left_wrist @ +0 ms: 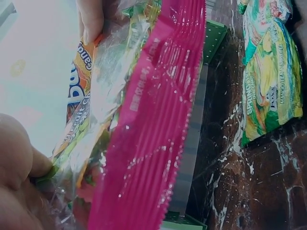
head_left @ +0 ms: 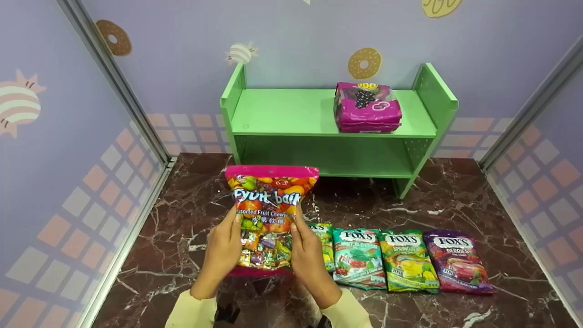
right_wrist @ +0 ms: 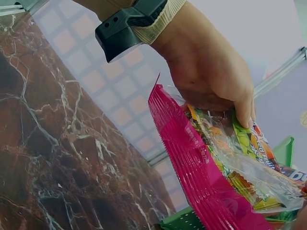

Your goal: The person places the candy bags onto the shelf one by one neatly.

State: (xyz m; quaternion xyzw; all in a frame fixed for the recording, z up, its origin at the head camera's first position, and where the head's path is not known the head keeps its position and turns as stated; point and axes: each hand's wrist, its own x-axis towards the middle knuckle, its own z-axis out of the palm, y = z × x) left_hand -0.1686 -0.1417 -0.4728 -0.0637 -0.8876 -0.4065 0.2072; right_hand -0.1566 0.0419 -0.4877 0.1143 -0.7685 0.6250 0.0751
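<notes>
A Fruit bait chewy candy bag (head_left: 273, 197) with pink top and bottom bands is held upright in front of the shelf, its printed face toward me. My left hand (head_left: 224, 246) grips its left edge, thumb on the front. On the opposite edge my right hand (head_left: 310, 250) grips it the same way. Wrapped candies show through the clear lower part. The left wrist view looks at the bag's crinkled pink end seal (left_wrist: 148, 115) up close. In the right wrist view, the left hand (right_wrist: 206, 62) holds the bag's side.
A green two-tier shelf (head_left: 282, 109) stands at the back wall, with a purple candy pack (head_left: 369, 116) on its upper board. On the dark marble surface lie Fox's bags in a row: mint (head_left: 357, 262), yellow-green (head_left: 410, 264), purple berries (head_left: 457, 264), and one partly hidden (head_left: 326, 243).
</notes>
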